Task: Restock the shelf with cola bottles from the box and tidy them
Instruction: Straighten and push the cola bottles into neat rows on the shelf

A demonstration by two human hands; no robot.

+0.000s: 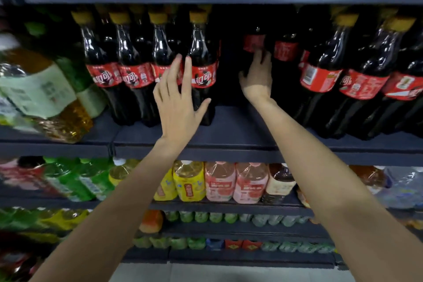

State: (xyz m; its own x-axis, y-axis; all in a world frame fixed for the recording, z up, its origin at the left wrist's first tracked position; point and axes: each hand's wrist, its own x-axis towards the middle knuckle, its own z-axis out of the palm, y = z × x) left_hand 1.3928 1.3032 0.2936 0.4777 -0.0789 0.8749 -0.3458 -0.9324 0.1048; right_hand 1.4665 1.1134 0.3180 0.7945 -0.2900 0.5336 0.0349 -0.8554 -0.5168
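Two bare hands are raised to the cola shelf (229, 130). The left hand (177, 107) is held with fingers straight and spread apart, its fingertips (188, 59) laid against or just before the label of a front-row cola bottle (202, 68); whether contact is made cannot be told. Nothing is clamped in this grip.

The right hand (257, 78) is reached deeper into a dark gap between the bottle rows, where it is set against a recessed cola bottle (253, 43) standing further back. Only the red label and a faint neck of that bottle are made out (its body is lost in shadow). The fingers appear curved about its lower part, but whether this grip is truly closed round it cannot be told.

Left of the left-hand grip, more cola bottles (119, 71) stand upright in a row, yellow caps partly cut off by the shelf above. Right of the right-hand grip, another group of cola bottles (325, 71) is seen, tilted by the wide lens.

At the far left, a tea bottle (43, 96) is blurred. On the lower shelves, small juice bottles (219, 181) are shown, their labels unreadable
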